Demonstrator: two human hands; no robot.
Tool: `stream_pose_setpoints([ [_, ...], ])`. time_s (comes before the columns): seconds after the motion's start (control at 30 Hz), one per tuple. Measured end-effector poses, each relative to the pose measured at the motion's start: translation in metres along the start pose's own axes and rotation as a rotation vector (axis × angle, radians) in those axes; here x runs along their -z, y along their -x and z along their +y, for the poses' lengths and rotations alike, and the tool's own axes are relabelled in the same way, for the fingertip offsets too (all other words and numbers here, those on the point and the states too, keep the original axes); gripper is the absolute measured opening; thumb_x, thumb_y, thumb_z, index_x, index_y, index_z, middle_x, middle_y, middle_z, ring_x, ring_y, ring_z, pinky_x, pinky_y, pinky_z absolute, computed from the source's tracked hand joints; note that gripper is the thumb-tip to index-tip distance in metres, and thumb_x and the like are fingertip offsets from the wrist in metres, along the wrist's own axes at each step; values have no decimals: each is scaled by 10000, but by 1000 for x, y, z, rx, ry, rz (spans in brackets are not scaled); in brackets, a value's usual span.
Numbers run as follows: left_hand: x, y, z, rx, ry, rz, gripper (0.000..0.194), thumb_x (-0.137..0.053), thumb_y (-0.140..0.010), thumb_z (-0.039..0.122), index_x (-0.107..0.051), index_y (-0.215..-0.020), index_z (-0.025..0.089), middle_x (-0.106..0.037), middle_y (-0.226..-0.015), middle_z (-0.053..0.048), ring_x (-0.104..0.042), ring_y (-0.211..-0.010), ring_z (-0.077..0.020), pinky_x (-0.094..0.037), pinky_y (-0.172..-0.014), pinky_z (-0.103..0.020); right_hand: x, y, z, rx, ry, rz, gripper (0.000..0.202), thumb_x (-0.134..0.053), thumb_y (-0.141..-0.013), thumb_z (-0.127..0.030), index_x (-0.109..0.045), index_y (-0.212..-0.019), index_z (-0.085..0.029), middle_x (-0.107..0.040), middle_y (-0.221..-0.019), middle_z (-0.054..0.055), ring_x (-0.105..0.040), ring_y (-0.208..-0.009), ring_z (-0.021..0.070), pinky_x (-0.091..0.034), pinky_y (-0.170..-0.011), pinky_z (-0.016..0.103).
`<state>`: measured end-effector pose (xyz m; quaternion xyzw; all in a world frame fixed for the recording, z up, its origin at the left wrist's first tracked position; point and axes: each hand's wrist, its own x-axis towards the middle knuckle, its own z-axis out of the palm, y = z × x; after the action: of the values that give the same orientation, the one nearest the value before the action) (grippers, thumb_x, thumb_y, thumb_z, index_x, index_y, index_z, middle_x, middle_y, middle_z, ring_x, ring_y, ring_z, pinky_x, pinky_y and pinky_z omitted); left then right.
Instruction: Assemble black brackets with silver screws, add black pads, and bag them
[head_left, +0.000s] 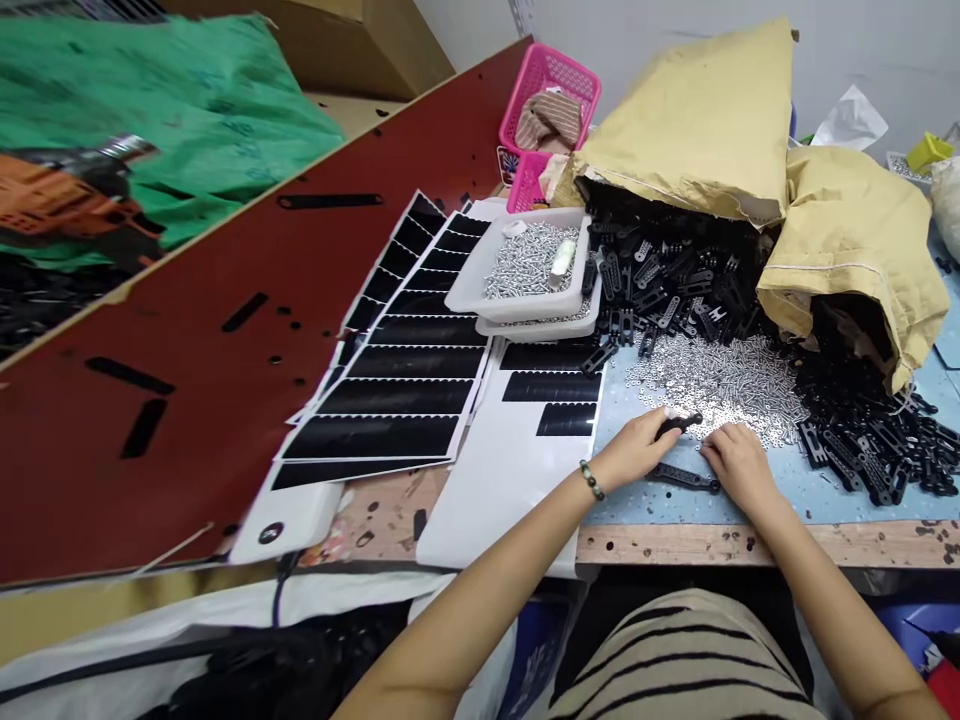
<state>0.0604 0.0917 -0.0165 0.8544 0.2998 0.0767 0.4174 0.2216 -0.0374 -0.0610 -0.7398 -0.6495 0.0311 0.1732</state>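
My left hand (pixel 636 448), a beaded bracelet at its wrist, is closed around a small black plastic link-like part (pixel 681 424) whose end points toward the metal pile. Facing it, my right hand (pixel 739 462) has its fingers drawn together at the near edge of a heap of small silvery metal pieces (pixel 739 385). Anything between those fingertips is too small to make out. Just below the two hands, a longer black plastic arm (pixel 684 478) lies flat on the blue table surface.
Behind the metal heap, black plastic parts (pixel 675 285) spill from a big yellow sack (pixel 697 120). A second sack (pixel 855 250) stands at right. White trays of screws (pixel 517 300) and sheets of black stickers (pixel 397 390) lie left, beside a red board (pixel 225 330).
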Motion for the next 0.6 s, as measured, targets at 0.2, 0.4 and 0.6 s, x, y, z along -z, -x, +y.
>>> stream_pose_setpoints([
  [0.2,-14,-7,1,-167,-70,-46,91,-507,-889,227,-587,-891,183,-571,-936,-35,-535,-915,-182,-425,-827,-301,4,14,16,-19,-226,143,192,-487,-912,-327,-586,-1019,-201,-602,-954,77,-542,-902,218,-453,-776,353],
  [0.4,-26,-7,-4,-314,-301,-87,204,-480,-925,217,-614,-1078,211,-565,-992,-55,-491,-967,-210,-381,-852,-349,-7,26,13,106,-263,132,203,-461,-935,-248,-640,-1027,-222,-661,-976,68,-575,-920,207,-460,-820,371],
  [0.6,-19,-6,-4,-294,-356,-144,212,-450,-949,213,-630,-1061,213,-592,-1017,-40,-519,-988,-194,-348,-879,-353,-9,22,12,94,-289,149,186,-496,-919,-248,-662,-998,-223,-671,-937,65,-587,-880,201,-461,-783,369],
])
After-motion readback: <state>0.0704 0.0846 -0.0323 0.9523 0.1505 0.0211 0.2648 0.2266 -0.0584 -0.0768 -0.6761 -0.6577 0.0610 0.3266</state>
